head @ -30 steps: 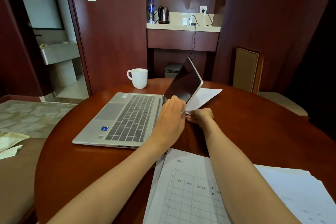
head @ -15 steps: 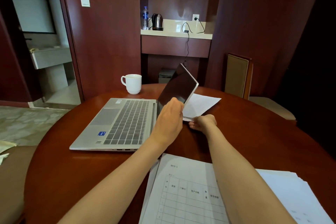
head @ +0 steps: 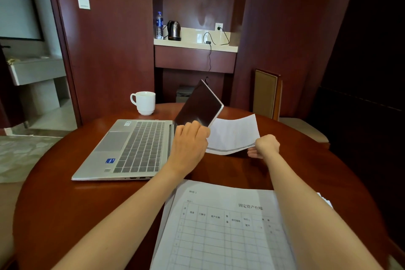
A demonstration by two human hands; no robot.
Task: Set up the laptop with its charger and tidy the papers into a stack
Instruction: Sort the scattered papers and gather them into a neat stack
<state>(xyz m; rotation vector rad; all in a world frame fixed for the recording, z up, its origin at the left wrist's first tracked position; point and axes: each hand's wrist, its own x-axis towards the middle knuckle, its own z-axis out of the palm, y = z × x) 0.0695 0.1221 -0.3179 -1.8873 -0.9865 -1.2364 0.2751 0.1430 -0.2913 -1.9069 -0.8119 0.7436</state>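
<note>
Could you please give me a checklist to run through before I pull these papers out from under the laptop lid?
1. Left hand holds the laptop lid raised: ok.
2. Right hand grips the sheaf of papers at its near corner: ok.
3. Sheaf free of the lid: not ok, its left edge lies beneath it.
4. Charger cable connected: cannot tell, its lower end is hidden behind the lid.
5. White mug out of the pulling path: ok.
6. Printed form in front, ready as stack base: ok.

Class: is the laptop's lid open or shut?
Open. The laptop shows its keyboard, and the dark screen stands raised off it, with the left hand holding its near edge.
</note>
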